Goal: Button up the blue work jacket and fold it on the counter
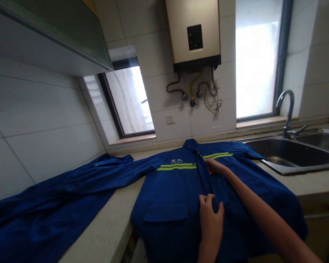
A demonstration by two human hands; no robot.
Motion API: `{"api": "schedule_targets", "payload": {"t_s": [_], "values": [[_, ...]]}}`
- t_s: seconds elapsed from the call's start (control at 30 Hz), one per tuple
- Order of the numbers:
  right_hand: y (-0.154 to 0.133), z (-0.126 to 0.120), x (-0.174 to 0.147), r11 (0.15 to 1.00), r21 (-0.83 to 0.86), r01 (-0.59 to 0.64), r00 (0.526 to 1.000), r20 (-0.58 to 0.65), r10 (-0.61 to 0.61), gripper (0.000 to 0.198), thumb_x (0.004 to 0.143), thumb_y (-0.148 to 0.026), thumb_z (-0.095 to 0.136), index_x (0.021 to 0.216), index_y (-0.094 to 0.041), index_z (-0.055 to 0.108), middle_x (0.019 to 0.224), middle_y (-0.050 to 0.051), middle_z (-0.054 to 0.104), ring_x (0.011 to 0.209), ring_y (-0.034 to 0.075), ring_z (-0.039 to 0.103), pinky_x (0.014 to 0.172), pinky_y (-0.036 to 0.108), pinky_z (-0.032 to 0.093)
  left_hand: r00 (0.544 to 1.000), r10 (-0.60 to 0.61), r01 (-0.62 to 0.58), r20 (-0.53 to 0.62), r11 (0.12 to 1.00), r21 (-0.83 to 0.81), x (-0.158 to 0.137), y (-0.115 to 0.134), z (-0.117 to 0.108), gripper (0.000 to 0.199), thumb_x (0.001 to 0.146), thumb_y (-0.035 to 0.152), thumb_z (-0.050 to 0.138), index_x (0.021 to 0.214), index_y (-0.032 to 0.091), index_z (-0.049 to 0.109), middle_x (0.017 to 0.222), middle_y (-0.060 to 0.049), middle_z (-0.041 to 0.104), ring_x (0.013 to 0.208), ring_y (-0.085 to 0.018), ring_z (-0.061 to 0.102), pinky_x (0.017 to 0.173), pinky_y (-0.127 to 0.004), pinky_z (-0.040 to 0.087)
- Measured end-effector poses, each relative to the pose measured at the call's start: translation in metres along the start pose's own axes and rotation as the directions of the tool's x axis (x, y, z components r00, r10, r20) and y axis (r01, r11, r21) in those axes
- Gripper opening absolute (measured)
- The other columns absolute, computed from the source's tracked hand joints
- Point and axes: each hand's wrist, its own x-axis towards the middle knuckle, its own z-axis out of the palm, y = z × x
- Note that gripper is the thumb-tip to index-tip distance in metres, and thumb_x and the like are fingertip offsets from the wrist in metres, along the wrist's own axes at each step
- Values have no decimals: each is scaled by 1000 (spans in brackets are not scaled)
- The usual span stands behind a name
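A blue work jacket [167, 188] with yellow-green reflective stripes and a small white chest print lies front up on the counter, its collar towards the wall and its lower part hanging over the front edge. My right hand [217, 167] is closed on the edge of the front placket at chest height, its fingertips partly hidden by cloth. Lower down, my left hand [211, 217] rests on the placket, fingers bent and thumb spread apart from them. Between the hands the placket edge stands slightly raised.
More blue clothing [52, 204] lies on the left counter [109, 223]. At the right is a steel sink [287, 155] with a faucet [289, 109]; one jacket sleeve reaches its rim. A water heater [194, 33] hangs above, and a cabinet [49, 40] overhangs the left.
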Motion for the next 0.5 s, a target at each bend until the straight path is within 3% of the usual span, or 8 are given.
{"api": "schedule_targets", "payload": {"t_s": [0.1,0.17,0.2,0.3,0.4,0.5], "values": [[1,12,1,996,-95,-1,999,-42,-3,29,73,-43,51,57,-18,47,42,-1,49,44,14,52,46,23,40,1000,-10,9,5,989,151,-2,2,8,24,82,17,47,103,20,59,106,-8,52,89,-17,58,80,-26,44],[2,17,6,973,-223,67,984,-144,-101,33,69,-48,58,59,-17,51,46,0,53,51,16,55,52,23,41,999,-12,1,33,953,302,-4,4,15,31,82,12,45,109,23,58,117,-9,51,85,-18,61,75,-28,46],[4,19,9,941,-319,111,959,-215,-186,34,68,-49,60,61,-16,53,51,1,56,57,17,57,56,23,41,999,-8,-11,48,924,381,-6,5,18,36,82,10,44,113,24,56,122,-10,49,85,-19,62,74,-30,47],[9,20,25,795,-589,146,821,-377,-430,34,69,-47,61,79,-15,61,75,7,65,78,20,60,68,24,41,994,27,-81,105,823,562,-9,9,27,48,81,3,41,123,25,51,128,-12,48,92,-22,61,71,-30,50],[14,14,44,774,-627,90,785,-433,-442,32,72,-32,59,98,-14,61,87,9,66,85,21,60,72,25,40,991,47,-117,125,764,635,-13,7,35,48,82,2,42,126,20,50,119,-14,55,97,-24,59,69,-30,51],[17,2,61,810,-585,48,776,-489,-399,33,73,-26,55,102,-12,62,91,11,66,86,20,61,73,25,41,996,79,-92,49,762,641,-20,-10,48,42,80,10,52,122,18,55,108,-13,62,102,-28,55,79,-38,49]]}}
